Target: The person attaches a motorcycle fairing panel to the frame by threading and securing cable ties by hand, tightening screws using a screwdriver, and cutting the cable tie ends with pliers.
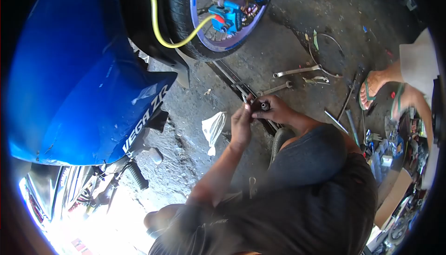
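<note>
My left hand (240, 125) is raised over the floor, its fingertips pinched together around something small that I cannot make out. Touching its fingertips, my right hand (277, 110) is closed around a small dark metal cylinder (265, 106) with a round shiny end facing up. Just beyond both hands, long metal bars (227, 74) lie on the floor toward the wheel. A combination wrench (278, 88) rests close to my right hand, and a larger ring wrench (297, 71) lies farther out. Left of my left hand is a crumpled white plastic bag (213, 129).
A blue motorcycle (88, 83) fills the left side. Its spoked wheel (183, 13) has a blue brake caliper (226, 17) on a yellow hose (160, 34). At the right are another person's sandalled foot (369, 90) and a cluttered pile of tools and parts (385, 155).
</note>
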Demonstrator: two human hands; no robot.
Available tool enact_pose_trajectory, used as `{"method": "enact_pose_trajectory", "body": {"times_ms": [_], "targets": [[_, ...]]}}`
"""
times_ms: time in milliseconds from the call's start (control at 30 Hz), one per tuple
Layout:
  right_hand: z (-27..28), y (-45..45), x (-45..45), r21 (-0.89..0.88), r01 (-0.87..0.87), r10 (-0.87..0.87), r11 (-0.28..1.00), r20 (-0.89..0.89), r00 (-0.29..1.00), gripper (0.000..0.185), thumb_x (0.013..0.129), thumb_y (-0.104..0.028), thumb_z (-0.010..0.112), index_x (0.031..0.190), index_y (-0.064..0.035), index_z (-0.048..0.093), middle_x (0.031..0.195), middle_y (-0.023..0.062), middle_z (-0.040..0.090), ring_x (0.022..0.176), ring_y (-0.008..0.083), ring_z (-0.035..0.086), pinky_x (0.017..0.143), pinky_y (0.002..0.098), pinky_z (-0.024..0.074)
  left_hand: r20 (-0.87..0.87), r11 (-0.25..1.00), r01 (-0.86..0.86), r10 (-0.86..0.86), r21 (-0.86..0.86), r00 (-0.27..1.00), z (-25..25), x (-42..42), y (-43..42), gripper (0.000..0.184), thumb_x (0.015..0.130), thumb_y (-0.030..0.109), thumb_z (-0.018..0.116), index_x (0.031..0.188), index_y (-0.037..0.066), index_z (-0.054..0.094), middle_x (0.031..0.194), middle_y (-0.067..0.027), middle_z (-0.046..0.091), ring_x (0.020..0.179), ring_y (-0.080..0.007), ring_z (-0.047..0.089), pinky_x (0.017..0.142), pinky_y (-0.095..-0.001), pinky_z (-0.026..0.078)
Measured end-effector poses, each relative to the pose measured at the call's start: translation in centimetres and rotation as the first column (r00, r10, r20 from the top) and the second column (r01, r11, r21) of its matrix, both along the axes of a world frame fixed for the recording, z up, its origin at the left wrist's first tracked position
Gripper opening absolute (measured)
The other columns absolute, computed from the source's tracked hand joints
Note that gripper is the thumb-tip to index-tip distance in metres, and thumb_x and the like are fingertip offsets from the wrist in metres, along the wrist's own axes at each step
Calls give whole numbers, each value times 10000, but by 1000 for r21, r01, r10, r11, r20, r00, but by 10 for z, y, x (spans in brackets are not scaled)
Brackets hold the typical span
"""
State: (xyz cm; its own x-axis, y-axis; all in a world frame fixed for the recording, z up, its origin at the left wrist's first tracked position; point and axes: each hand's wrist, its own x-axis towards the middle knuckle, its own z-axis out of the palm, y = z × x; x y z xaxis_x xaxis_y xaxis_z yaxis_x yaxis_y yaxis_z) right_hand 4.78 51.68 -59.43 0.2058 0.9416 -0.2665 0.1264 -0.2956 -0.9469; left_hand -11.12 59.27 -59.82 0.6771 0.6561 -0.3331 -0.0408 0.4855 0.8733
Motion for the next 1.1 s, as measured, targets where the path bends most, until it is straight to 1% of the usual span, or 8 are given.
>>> {"method": "enact_pose_trajectory", "body": {"times_ms": [167,233,367,433,500,633,867,1100], "targets": [[-39,0,-10,-23,37,-35,999,103,994,455,778,-336,855,1100,-43,722,1022,118,726,1010,193,670,896,344,501,-23,998,0,-1,-57,1000,-11,-13,-5,558,1060,394,499,1449,-6,519,998,3,613,816,-76,478,725,-249,399],[-30,1,-12,-32,61,-65,998,-165,984,470,773,-335,844,1126,-50,719,1000,121,730,961,210,688,856,348,516,-68,999,-2,5,37,998,-11,-17,0,379,1049,312,574,1295,40,670,913,56,652,752,-39,462,681,-204,371],[-11,8,1,-35,-202,204,979,292,934,377,739,-282,813,1028,-58,719,939,132,720,805,260,705,748,382,534,-192,956,36,21,290,981,2,-21,18,324,1036,310,599,1106,17,720,796,39,604,745,-55,478,672,-232,390],[-7,10,2,-19,-226,220,974,305,926,367,737,-249,812,1015,-49,680,922,145,713,803,279,698,752,388,526,-301,816,167,9,553,954,-1,-24,23,350,1046,328,569,996,6,695,752,2,583,724,-79,507,651,-262,416],[-3,10,1,164,-179,134,970,253,958,350,787,-196,775,1065,-53,620,918,146,692,818,292,678,764,401,515,-262,919,66,41,390,964,1,-22,30,359,1051,335,551,1009,9,695,740,-3,579,706,-83,509,635,-268,418],[3,8,-1,86,-113,97,990,167,981,315,841,-149,728,1092,-60,560,926,144,659,844,304,654,772,413,499,-94,981,-193,192,-2,977,9,-15,28,360,1068,336,522,1047,15,686,686,39,497,627,-60,453,566,-234,366],[7,7,-1,127,-200,162,971,264,951,318,889,-120,716,1149,-39,554,963,119,608,886,246,610,801,391,473,-39,975,-193,198,106,979,11,-9,22,321,1063,309,552,1027,21,689,669,61,459,584,-34,359,532,-227,287],[18,6,-1,112,-123,119,986,45,992,276,908,-141,723,1124,-51,576,884,19,567,800,94,523,733,307,449,19,974,-210,209,83,978,14,-12,26,306,1065,286,550,1023,20,693,672,62,463,589,-32,351,530,-232,272]]}}
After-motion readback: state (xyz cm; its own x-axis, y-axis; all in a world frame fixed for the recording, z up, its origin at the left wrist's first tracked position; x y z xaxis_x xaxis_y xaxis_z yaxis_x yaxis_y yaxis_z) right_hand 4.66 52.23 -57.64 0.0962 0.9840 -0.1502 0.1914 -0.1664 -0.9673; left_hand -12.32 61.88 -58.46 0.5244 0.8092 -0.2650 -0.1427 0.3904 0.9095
